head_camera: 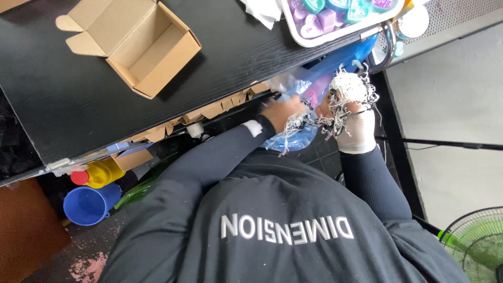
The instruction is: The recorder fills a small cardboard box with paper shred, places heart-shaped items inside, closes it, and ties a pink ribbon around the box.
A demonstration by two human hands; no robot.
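An open cardboard box [131, 44] sits on the table [63, 105], a tray [340, 18] at its right end

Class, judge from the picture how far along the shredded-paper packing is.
Done: the cardboard box stands open on the table. In hand: the right hand grips a wad of shredded paper over the blue bag, with the left hand at the bag's mouth. Left: the box looks empty.
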